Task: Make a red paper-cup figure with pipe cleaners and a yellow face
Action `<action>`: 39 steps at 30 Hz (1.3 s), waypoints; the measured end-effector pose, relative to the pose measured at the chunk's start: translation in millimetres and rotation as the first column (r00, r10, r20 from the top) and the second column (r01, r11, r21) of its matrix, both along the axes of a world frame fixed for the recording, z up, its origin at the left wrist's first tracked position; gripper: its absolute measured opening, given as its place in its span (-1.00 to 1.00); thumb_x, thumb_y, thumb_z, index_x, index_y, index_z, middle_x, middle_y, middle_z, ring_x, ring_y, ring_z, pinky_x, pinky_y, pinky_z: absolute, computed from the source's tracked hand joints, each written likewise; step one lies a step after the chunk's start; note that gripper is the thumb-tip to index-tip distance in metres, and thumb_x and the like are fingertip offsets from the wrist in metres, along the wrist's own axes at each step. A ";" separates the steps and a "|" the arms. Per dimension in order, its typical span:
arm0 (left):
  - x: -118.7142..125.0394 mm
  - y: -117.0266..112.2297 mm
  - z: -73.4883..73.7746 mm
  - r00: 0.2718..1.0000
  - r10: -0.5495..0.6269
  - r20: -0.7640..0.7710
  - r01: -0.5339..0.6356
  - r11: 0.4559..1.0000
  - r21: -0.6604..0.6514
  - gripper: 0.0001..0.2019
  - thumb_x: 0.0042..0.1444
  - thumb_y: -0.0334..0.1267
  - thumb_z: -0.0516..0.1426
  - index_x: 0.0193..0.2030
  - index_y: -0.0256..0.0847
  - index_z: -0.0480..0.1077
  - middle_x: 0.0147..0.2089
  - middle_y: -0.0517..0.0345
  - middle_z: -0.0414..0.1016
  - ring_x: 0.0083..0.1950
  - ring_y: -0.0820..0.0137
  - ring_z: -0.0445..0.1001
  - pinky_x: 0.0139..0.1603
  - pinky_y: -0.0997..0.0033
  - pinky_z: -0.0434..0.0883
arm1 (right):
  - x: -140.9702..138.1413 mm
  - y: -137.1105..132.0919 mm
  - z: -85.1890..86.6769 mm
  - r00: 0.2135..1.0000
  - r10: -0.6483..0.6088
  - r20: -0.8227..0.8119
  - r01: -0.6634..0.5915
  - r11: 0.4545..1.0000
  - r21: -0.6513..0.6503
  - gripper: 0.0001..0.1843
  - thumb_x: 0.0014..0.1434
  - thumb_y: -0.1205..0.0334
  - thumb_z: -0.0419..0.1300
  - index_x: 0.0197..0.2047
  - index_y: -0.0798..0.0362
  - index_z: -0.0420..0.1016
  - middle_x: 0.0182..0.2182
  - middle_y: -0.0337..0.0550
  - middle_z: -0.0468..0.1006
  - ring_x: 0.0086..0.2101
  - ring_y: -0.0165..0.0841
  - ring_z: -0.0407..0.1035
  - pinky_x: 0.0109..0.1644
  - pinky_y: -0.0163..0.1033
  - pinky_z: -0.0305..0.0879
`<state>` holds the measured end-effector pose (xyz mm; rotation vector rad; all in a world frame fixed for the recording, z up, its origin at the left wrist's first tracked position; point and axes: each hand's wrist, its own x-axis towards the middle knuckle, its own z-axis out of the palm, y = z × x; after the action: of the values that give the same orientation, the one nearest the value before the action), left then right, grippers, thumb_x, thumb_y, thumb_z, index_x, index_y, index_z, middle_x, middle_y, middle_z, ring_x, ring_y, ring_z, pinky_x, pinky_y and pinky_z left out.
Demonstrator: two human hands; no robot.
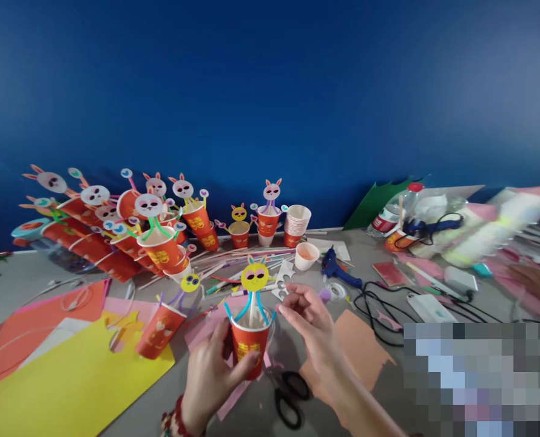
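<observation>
My left hand [215, 370] is wrapped round a red paper cup [252, 340] with gold print, held upright above the table. Out of the cup rises a round yellow paper face [255, 277] with rabbit ears and dark eyes, on a pale stem with blue strips [257, 306] bent over the rim. To the right of the rim my right hand [309, 321] has its fingers loosely curled, thumb apart from the index finger. Its fingertips are close to the end of the right blue strip; whether they touch it is unclear. Black-handled scissors [290, 397] lie below, between the hands.
Many similar decorated cups [161, 246] crowd the back left. A cup stack [296, 224] stands at the back. A blue glue gun [338, 267] and black cables [370, 303] lie right. Yellow paper [70, 376] covers the front left. Another person's hand [536, 285] shows far right.
</observation>
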<state>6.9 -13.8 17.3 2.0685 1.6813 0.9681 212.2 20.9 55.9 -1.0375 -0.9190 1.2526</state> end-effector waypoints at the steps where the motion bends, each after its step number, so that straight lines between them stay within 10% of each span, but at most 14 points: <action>1: 0.1 0.1 -0.1 1.000 -0.003 -0.012 0.003 1.000 0.005 -0.58 0.09 0.11 0.22 -0.12 -0.20 0.37 -0.61 0.29 0.38 -0.62 0.38 0.37 -0.57 0.44 0.17 | -0.1 0.1 0.3 1.000 -0.005 -0.003 0.005 1.000 -0.003 -0.57 0.03 0.11 0.46 -0.06 -0.02 0.48 -0.42 -0.29 0.50 -0.38 -0.39 0.34 -0.34 -0.32 0.29; 39: -12.7 13.4 4.9 0.997 0.070 -0.033 -0.075 0.978 -0.194 -0.63 0.17 0.13 0.13 -0.22 -0.17 0.39 -0.39 0.12 0.55 -0.40 0.27 0.52 -0.42 0.41 0.27 | -3.4 4.2 -20.8 0.997 0.030 -0.071 -0.031 1.000 -0.004 -0.54 0.02 0.10 0.47 -0.04 -0.02 0.47 -0.40 -0.27 0.53 -0.32 -0.33 0.41 -0.19 -0.24 0.36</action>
<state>-5.8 -0.4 22.3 1.9120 1.7987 0.7656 208.8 25.1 35.1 -0.9800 -0.8801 1.3098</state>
